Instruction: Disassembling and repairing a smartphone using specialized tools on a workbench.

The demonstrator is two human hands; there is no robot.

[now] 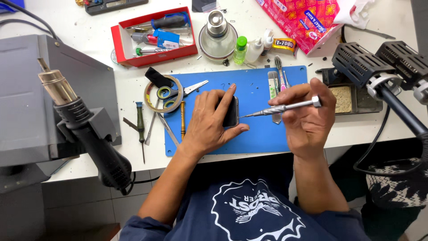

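My left hand (210,121) lies over a dark phone (232,112) on the blue work mat (263,134), fingers and thumb pressing around it; most of the phone is hidden under the palm. My right hand (307,117) grips a slim silver precision screwdriver (281,107) held nearly level, its fine tip at the phone's right edge.
Left of the mat lie a tape roll (163,93), scissors (187,89), and small drivers (140,125). A hot-air gun (84,129) rests on a grey station at left. A red tool box (154,35), bottles (240,50) and a red packet (303,20) stand behind. Black lamp heads (379,64) hang at right.
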